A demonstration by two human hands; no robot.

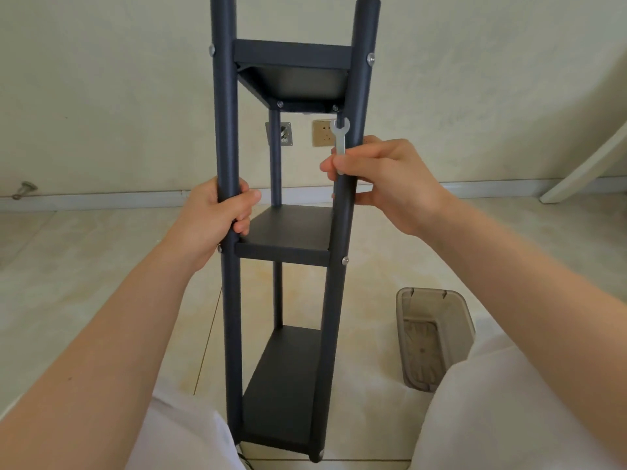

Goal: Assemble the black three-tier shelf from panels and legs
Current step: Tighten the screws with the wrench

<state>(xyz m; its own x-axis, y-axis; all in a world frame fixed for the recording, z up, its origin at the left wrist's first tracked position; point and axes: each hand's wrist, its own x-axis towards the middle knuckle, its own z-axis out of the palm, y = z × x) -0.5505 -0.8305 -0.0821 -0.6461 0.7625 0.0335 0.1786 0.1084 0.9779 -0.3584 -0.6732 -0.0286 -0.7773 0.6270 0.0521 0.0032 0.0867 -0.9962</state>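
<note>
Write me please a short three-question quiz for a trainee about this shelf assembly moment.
1. True or false: the left hand grips the front left leg.
2. Which tool does the right hand pinch? A) screwdriver B) wrench C) hammer
3. Count: how many panels are mounted between the legs?

Key: 1 true; 2 B; 3 three.
</note>
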